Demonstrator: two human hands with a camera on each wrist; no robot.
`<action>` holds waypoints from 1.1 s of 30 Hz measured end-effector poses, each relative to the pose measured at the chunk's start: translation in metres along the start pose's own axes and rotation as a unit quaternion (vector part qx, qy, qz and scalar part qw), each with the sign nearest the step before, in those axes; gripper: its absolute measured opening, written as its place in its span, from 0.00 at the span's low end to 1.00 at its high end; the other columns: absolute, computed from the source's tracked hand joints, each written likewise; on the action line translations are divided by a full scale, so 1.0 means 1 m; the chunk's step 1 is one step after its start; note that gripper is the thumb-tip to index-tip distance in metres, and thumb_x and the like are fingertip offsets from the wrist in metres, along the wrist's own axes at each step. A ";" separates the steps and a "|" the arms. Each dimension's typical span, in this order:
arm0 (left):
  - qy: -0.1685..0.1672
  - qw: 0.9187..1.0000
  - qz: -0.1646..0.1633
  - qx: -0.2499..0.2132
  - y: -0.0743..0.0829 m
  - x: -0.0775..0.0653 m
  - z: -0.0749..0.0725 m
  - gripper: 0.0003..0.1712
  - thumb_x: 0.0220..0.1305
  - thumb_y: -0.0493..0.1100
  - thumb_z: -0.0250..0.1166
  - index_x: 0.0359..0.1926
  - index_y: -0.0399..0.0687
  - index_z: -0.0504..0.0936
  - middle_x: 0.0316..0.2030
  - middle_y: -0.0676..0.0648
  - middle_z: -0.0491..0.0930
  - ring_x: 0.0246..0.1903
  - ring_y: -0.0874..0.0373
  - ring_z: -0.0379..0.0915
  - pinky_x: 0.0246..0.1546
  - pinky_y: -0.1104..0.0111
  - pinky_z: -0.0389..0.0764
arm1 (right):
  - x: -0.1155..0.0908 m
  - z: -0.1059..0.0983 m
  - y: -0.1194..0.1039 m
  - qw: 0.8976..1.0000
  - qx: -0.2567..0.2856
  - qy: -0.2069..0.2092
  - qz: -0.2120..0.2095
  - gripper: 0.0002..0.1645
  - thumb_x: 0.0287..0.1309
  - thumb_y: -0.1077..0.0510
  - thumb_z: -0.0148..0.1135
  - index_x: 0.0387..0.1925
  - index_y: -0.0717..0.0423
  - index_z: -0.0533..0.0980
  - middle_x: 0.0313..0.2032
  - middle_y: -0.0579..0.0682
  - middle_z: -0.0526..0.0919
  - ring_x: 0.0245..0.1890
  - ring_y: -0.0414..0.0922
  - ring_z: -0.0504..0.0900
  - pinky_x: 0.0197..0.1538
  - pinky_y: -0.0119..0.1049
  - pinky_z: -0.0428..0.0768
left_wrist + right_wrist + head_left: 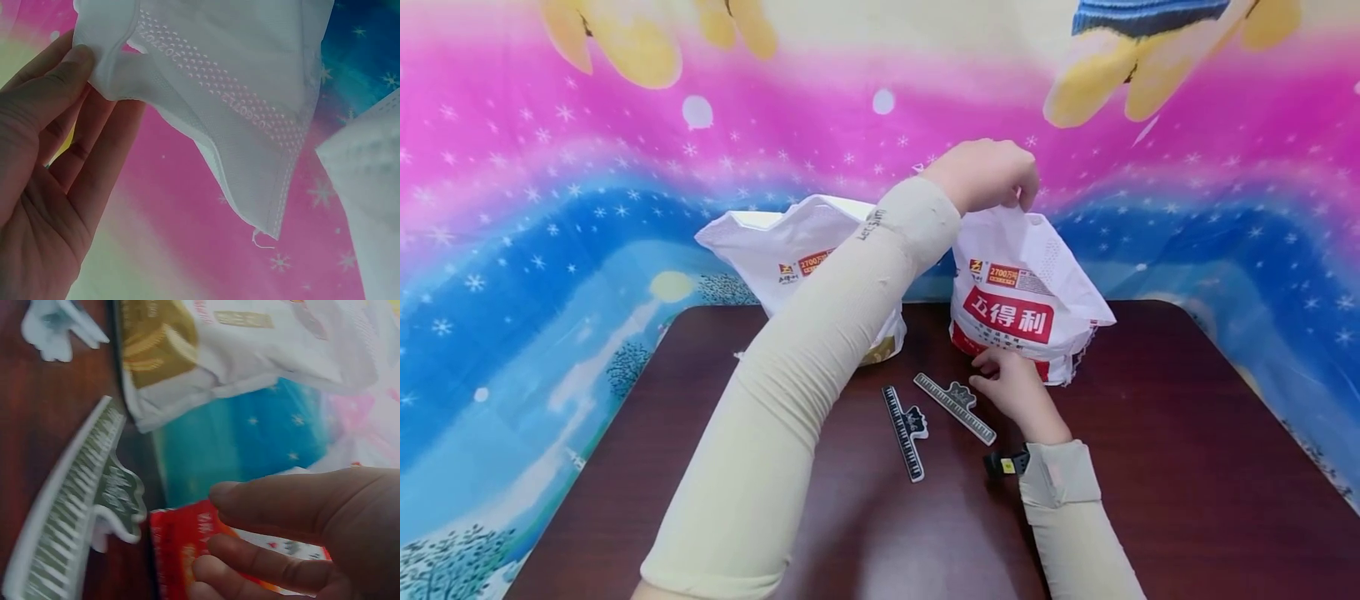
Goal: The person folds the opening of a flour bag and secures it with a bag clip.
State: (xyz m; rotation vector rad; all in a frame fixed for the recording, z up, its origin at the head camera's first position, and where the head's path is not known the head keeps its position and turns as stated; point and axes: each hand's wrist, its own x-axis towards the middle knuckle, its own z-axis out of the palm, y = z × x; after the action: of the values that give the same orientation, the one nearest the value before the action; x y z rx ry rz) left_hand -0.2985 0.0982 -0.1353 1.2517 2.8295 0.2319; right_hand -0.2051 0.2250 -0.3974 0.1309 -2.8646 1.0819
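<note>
My left hand (985, 173) is raised at the top of the right-hand white bag (1009, 315), which has red panels and printed characters. In the left wrist view, thumb and fingers pinch the bag's upper edge (115, 72), and one corner hangs down. Low in front of that bag is my right hand (1018, 396), its fingers loosely bent with nothing held. Whether its fingertips touch the bag I cannot tell. Beside it lies a dark clip (955, 407) with a piano-key pattern, and a second such clip (901, 433) lies further left.
Another white bag (756, 262) stands at the back left with its mouth spread, partly hidden by my left sleeve. The dark red-brown table (1187, 467) reaches to a colourful cloth backdrop (805, 125) close behind the bags. A black strap (1006, 464) circles my right wrist.
</note>
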 end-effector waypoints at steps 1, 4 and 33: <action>0.001 1.000 -0.004 -0.005 0.000 0.000 0.000 0.15 0.71 0.47 0.65 0.57 0.59 0.83 0.61 0.56 0.77 0.60 0.61 0.71 0.59 0.71 0.73 | 0.001 0.003 0.000 1.000 -0.002 -0.008 0.004 0.18 0.59 0.63 0.70 0.50 0.67 0.80 0.46 0.64 0.84 0.43 0.57 0.82 0.50 0.54 0.84; 0.000 1.000 -0.012 -0.008 0.001 0.000 0.000 0.16 0.70 0.48 0.66 0.57 0.59 0.82 0.62 0.56 0.76 0.60 0.60 0.70 0.58 0.71 0.73 | 0.004 0.012 0.001 0.999 -0.004 -0.033 0.016 0.20 0.58 0.62 0.71 0.51 0.65 0.80 0.45 0.62 0.84 0.41 0.55 0.82 0.49 0.52 0.84; -0.021 0.999 0.002 0.028 0.004 0.003 0.000 0.16 0.71 0.45 0.65 0.58 0.58 0.83 0.61 0.55 0.76 0.60 0.60 0.69 0.58 0.70 0.74 | 0.003 0.022 0.009 0.997 -0.001 -0.061 0.039 0.16 0.58 0.63 0.71 0.47 0.65 0.83 0.37 0.57 0.84 0.34 0.49 0.80 0.43 0.45 0.84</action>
State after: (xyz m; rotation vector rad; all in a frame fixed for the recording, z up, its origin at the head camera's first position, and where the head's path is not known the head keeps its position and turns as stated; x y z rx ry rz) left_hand -0.2981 0.1031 -0.1346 1.2561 2.8169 0.1266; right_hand -0.2096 0.2170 -0.4195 0.0888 -3.0032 1.1222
